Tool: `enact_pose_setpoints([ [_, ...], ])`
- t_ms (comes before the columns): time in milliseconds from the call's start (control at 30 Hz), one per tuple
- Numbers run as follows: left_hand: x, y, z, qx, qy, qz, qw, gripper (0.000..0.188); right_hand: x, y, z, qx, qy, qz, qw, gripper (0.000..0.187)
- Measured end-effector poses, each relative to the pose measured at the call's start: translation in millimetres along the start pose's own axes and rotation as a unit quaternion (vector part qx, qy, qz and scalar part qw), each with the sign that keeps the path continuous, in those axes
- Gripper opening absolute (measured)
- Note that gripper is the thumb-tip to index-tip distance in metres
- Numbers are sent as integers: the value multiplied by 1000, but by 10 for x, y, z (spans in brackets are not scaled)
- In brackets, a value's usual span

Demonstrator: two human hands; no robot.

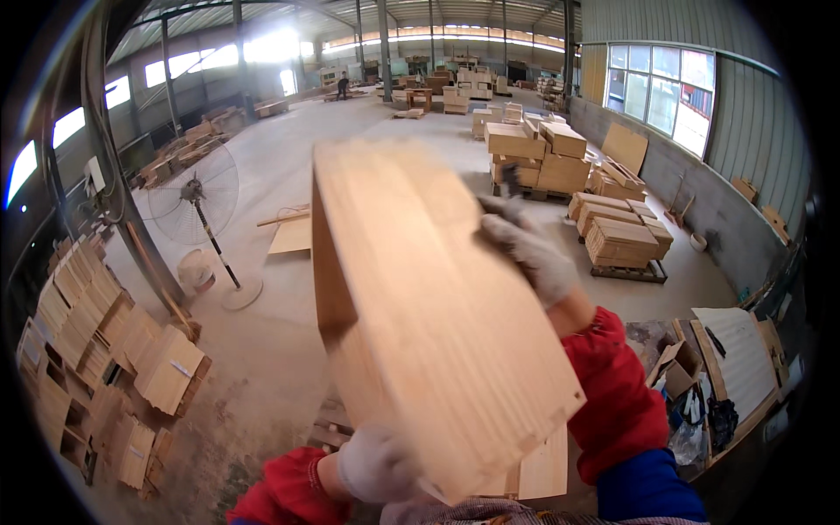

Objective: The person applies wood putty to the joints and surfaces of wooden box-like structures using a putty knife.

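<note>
White-gloved left hand [378, 462]: set against the lower left edge of the wooden box, near my body; its fingers are blurred and partly hidden, so I cannot tell how far they are closed.
Red sleeves [617, 389]: on both my forearms, with blue cloth showing below the right cuff.
Wooden box [437, 297]: pale, tilted and lengthwise before me, between my hands; its broad face is turned up and its left side shows a shaded hollow.
Right hand [538, 258]: gloved, at the box's right edge, closed round a dark tool [510, 179] whose kind is too blurred to tell.
Loose boards [544, 468]: beneath the near end of the box.
Right-hand clutter: an opened cardboard box [678, 367], plastic bags [691, 442] and a pale panel [739, 354].
Left-hand stacks: wooden panels [166, 372] in leaning, uneven rows on the floor.
Standing fan [195, 191]: beyond those panels, with a bucket [195, 269] just beside its pole.
Box stacks [564, 166]: ahead to the right, the nearer group on a pallet [628, 271].
Window [662, 87]: many-paned, in the right wall.
Far hall: a person [342, 86] among distant piles of wood.
</note>
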State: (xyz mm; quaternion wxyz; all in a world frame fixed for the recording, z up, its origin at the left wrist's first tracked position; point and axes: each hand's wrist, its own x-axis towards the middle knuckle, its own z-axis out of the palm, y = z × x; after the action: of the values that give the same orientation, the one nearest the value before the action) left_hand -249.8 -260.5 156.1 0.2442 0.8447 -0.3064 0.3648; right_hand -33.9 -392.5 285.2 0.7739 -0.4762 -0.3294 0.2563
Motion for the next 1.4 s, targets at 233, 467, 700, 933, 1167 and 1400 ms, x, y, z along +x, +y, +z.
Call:
enact_pose_setpoints([
  [233, 451, 518, 732, -1, -56, 127, 990, 27, -1304, -703, -571, -34, -1, -192, 981, 59],
  [467, 320, 928, 1507, -53, -36, 158, 985, 24, -2185, -658, -1155, 12, 22, -187, 982, 72],
  [700, 3, 1170, 1683, -3, -126, 88, 988, 32, -2615, -603, -1138, -34, 93, -155, 983, 63],
  [933, 167, 1472, 1203, -404, -229, -74, 882, 53, -2971, -487, -801, -78, 152, -176, 969, 64],
  [1167, 165, 1915, 1190, -684, -66, -289, 666, 37, -3165, -331, -398, -107, 164, -224, 955, 60],
  [1400, 179, 1916, 1027, -689, 2, -356, 631, 35, -3386, -317, 63, -177, 322, -378, 850, 39],
])
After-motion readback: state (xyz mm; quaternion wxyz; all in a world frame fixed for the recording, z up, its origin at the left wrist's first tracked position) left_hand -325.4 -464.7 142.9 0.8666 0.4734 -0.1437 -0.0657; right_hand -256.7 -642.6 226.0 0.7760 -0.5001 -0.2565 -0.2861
